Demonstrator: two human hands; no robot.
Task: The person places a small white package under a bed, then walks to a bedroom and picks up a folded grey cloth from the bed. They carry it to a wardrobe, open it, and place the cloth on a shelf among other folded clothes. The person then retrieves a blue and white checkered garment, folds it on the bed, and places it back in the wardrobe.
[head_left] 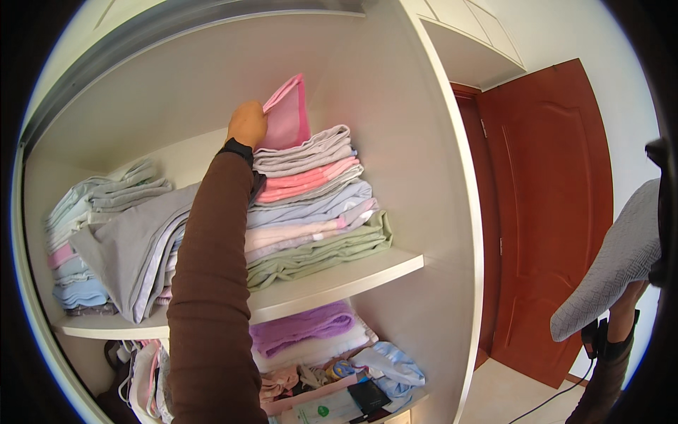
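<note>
High in the wardrobe, my left hand (247, 124) is closed on the edge of a pink folded cloth (288, 121) with a darker pink border. That cloth stands tilted up at the top of a stack of folded fabrics (311, 185) in grey, coral, pale blue, peach and green. Far to the right, my right hand (624, 309) is closed on a grey quilted cloth (613, 256), which covers most of its fingers. A black band sits on each wrist.
Left on the same shelf (339, 286), a grey cloth (131, 247) droops over another stack (74, 258). Below lie a purple towel (304, 328), crumpled clothes (392, 371) and hangers (145, 378). A wardrobe side panel (441, 212) divides this from a red-brown door (551, 212).
</note>
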